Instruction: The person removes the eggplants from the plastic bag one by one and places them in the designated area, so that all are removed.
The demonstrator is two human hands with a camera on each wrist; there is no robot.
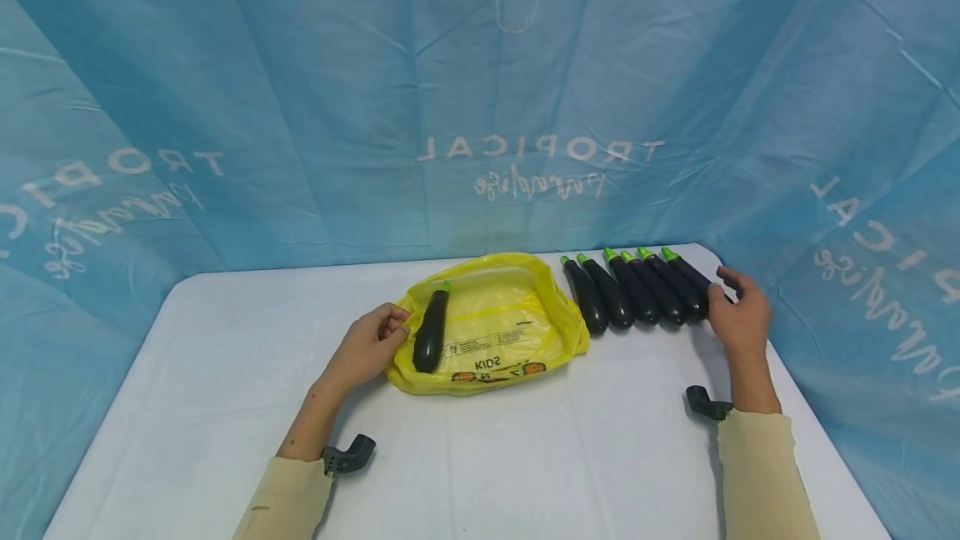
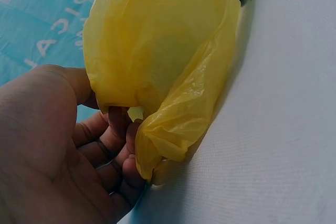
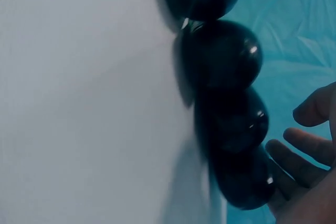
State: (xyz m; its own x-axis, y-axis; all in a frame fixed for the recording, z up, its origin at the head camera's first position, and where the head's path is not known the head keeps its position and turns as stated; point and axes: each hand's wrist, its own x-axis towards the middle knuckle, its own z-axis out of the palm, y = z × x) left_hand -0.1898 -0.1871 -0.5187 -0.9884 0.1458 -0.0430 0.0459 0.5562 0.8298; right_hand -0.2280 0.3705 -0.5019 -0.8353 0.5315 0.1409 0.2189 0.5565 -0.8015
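Note:
A yellow plastic bag lies with its mouth spread, and one dark eggplant with a green tip rests inside at its left. My left hand pinches the bag's left rim; in the left wrist view the thumb and curled fingers hold the yellow film. Right of the bag, several dark eggplants form a slanted row, green tips away from me. At the row's right end is my right hand, beside the last eggplant. In the right wrist view its thumb and fingers are spread apart, close to a rounded eggplant end.
Everything lies on a white-covered table. Blue printed curtains hang behind it and along both sides. The eggplant row ends near the table's back right corner.

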